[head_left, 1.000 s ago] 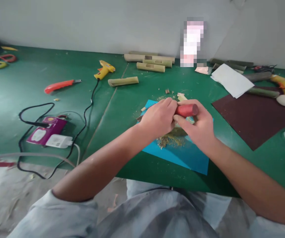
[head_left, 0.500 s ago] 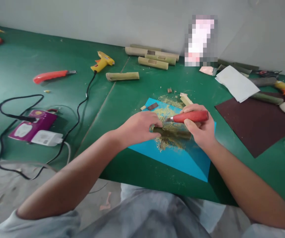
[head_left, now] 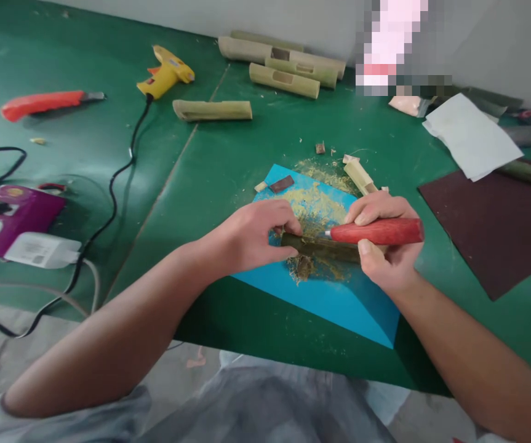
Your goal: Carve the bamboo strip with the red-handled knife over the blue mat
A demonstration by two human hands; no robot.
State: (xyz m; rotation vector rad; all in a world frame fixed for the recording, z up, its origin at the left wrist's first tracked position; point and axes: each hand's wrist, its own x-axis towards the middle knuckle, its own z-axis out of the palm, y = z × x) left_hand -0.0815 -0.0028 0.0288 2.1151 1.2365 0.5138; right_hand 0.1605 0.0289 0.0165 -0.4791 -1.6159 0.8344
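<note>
My left hand [head_left: 265, 237] grips the left end of a dark green bamboo tube [head_left: 325, 248] between thumb and fingers. The tube lies crosswise over a blue sheet [head_left: 352, 307]. In my right hand [head_left: 387, 246] is a carving knife with a red handle [head_left: 376, 231], its short metal tip pointing left at the tube's upper side. The blade's very end is hard to make out. Yellowish shavings [head_left: 315, 200] are scattered around the tube, with a brown clump [head_left: 303, 267] just below it. A split bamboo piece [head_left: 359, 175] lies beyond my right hand.
Several cut bamboo tubes [head_left: 284, 80] lie by the wall. A yellow glue gun [head_left: 166, 72] and a red utility knife [head_left: 43, 104] are at left, above a purple power strip [head_left: 39, 212] with cables. White paper [head_left: 471, 136] overlaps a dark brown sheet [head_left: 491, 234] at right.
The camera view has come closer and tilted down. The knife tip has come down onto or close to the tube's upper edge, while my left hand keeps its grip on the tube.
</note>
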